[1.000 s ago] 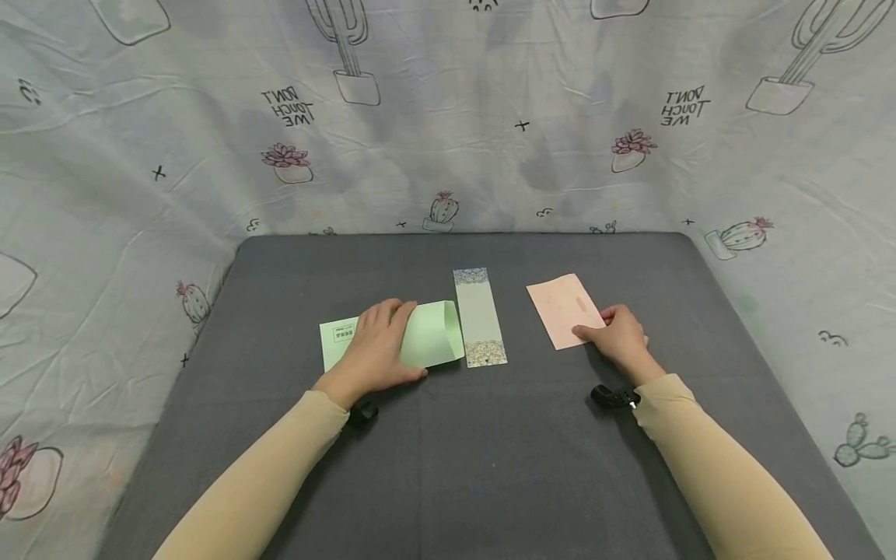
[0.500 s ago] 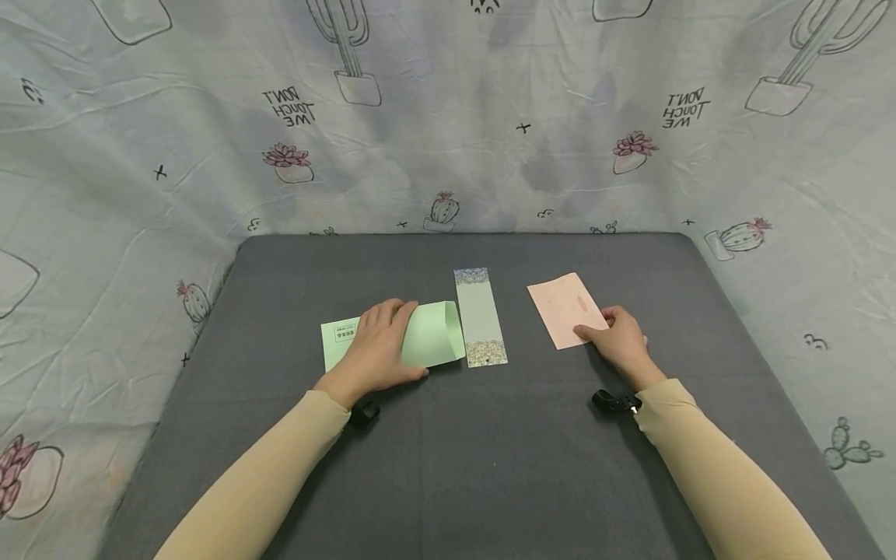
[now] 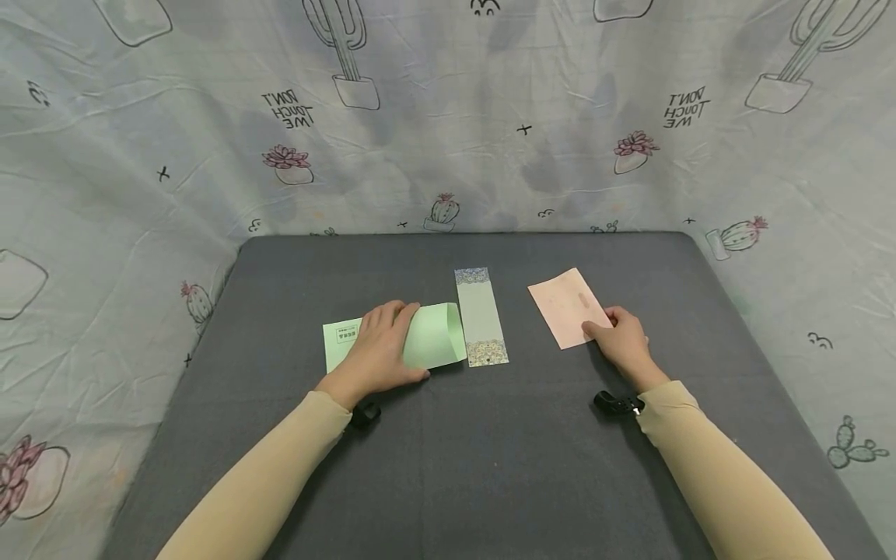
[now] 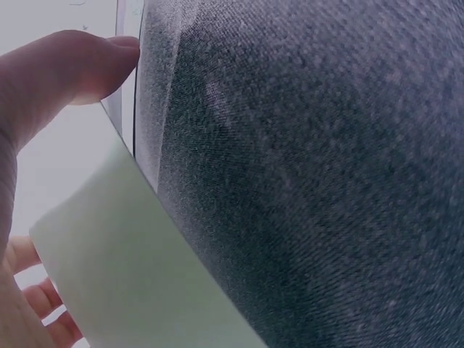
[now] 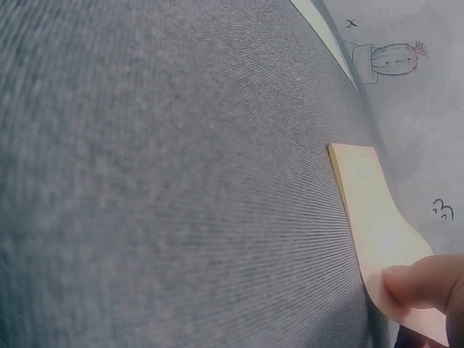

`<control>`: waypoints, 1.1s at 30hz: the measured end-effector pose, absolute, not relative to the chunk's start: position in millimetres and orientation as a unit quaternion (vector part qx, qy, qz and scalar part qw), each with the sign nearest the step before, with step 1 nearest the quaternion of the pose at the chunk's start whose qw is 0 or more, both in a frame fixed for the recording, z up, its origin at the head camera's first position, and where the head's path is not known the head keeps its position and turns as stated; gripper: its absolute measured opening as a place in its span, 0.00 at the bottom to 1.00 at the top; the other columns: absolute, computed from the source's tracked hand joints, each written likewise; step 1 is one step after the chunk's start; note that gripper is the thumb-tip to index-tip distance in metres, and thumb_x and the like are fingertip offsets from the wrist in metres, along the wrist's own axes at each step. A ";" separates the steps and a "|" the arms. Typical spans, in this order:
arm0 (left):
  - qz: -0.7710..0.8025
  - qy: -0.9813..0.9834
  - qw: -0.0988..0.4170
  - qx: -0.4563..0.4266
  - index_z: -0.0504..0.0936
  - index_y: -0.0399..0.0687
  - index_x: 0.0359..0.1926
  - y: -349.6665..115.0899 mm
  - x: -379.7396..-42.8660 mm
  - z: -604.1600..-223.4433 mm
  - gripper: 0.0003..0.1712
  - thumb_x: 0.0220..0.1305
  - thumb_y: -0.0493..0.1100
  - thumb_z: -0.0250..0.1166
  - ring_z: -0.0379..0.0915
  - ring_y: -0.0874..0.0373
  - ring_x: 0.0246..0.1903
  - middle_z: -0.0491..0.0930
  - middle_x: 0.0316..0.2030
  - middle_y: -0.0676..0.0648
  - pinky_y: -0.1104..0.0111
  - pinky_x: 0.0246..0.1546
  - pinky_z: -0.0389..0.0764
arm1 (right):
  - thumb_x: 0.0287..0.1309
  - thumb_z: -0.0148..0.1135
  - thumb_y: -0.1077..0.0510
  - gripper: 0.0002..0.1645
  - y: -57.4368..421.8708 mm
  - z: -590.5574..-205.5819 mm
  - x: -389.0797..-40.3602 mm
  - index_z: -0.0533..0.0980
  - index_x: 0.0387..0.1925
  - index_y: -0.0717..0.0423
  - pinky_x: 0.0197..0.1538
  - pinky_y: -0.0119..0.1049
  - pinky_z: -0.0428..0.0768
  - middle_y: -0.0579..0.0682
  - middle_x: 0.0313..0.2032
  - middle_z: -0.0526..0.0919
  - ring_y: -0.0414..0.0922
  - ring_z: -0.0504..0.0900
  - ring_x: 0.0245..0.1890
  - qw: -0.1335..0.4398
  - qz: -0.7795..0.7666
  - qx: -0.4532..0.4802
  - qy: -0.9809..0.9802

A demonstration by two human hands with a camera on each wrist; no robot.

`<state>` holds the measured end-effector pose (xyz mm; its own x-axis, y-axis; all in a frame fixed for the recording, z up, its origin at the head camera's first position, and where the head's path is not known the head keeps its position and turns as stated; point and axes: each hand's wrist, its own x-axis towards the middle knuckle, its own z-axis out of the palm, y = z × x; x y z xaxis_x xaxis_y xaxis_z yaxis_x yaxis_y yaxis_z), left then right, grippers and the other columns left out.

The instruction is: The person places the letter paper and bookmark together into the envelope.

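Note:
My left hand [image 3: 378, 350] grips a light green envelope [image 3: 430, 338] across its width, fingers over the far edge and thumb at the near edge. The envelope's right end gapes, and a small printed box shows near its left end. In the left wrist view, the thumb lies at the edge of the pale green paper [image 4: 145, 268]. My right hand [image 3: 623, 346] pinches the right edge of a pink paper piece [image 3: 563, 303], thumb on top. In the right wrist view, the paper [image 5: 373, 210] bends up toward the thumb, and its side edge shows as a yellowish band.
A long pale strip [image 3: 479, 315] with patterned ends, like a bookmark, lies between the hands, right beside the envelope's gaping end. Dark grey cloth covers the table [image 3: 455, 467]. A white curtain [image 3: 420, 155] printed with cacti hangs behind and along both sides.
My right thumb has shifted slightly to the right, and the pink paper's far corner has moved slightly farther away. The left hand and the green envelope stay nearly still.

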<state>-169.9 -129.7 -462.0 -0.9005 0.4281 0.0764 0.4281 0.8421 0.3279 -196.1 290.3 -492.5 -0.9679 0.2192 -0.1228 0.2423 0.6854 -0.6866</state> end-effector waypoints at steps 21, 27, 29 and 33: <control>-0.169 -0.959 -0.004 -0.226 0.53 0.52 0.74 -136.5 -177.1 -459.5 0.64 0.40 0.61 0.78 0.46 0.42 0.66 0.54 0.66 0.41 0.46 0.66 0.44 | 0.63 0.61 0.49 0.22 286.9 -492.3 -202.7 0.74 0.48 0.63 0.21 0.29 0.69 0.52 0.29 0.78 0.39 0.74 0.24 -0.059 -0.513 0.116 0.848; -0.168 -0.961 -0.008 -0.220 0.52 0.52 0.75 -137.1 -179.4 -462.6 0.65 0.40 0.62 0.78 0.46 0.43 0.67 0.54 0.66 0.42 0.47 0.66 0.44 | 0.61 0.63 0.44 0.24 287.0 -495.2 -206.6 0.76 0.45 0.61 0.24 0.28 0.71 0.48 0.31 0.80 0.39 0.76 0.28 -0.067 -0.536 0.106 0.835; -0.168 -0.961 -0.009 -0.218 0.51 0.53 0.75 -136.5 -179.5 -462.8 0.66 0.40 0.63 0.78 0.46 0.43 0.67 0.54 0.67 0.42 0.47 0.66 0.43 | 0.61 0.63 0.43 0.24 287.1 -495.0 -206.5 0.76 0.43 0.60 0.24 0.28 0.71 0.47 0.31 0.80 0.39 0.76 0.28 -0.072 -0.544 0.103 0.830; -0.165 -0.962 -0.015 -0.215 0.50 0.53 0.75 -135.6 -179.1 -463.1 0.66 0.40 0.63 0.77 0.46 0.43 0.67 0.53 0.67 0.42 0.47 0.66 0.42 | 0.61 0.63 0.43 0.25 285.0 -492.7 -205.2 0.76 0.44 0.62 0.26 0.27 0.73 0.45 0.30 0.82 0.36 0.78 0.28 -0.072 -0.572 0.093 0.812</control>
